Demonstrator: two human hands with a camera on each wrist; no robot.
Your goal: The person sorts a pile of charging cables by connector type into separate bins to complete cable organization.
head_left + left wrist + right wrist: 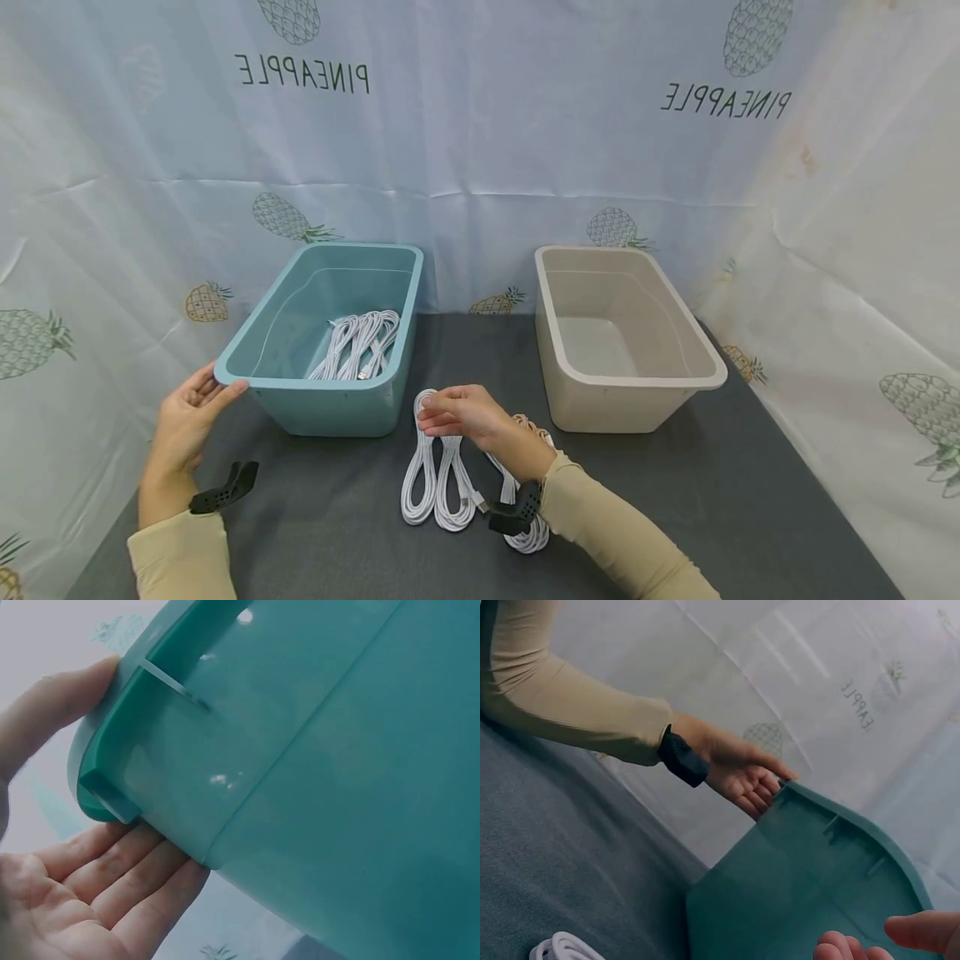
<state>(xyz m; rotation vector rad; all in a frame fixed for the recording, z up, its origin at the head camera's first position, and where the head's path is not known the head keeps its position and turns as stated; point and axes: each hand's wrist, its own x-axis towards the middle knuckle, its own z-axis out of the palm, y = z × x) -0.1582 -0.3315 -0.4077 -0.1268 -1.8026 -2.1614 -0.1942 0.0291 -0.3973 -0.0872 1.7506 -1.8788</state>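
My left hand (pixel 185 423) grips the near left corner of a teal bin (pixel 318 385), thumb over the rim and fingers under it against the outer wall (pixel 315 787). Bundled white cables (pixel 363 342) lie inside that bin. Above the table, just right of the bin, my right hand (pixel 468 415) hovers with fingers loosely bent; the right wrist view shows its thumb (pixel 919 930) apart from the fingers. Beneath and around it lie several coiled white cables (pixel 409 492), one (pixel 527 540) partly hidden by the wrist. A USB plug (pixel 478 502) shows at one coil.
A beige bin (pixel 645 382) stands at the right with its bare floor visible. Both bins sit on a dark grey cloth (pixel 337 517) near the back edge. A white pineapple-print curtain (pixel 480 142) hangs behind and along the sides. Each wrist wears a black band (pixel 225 490).
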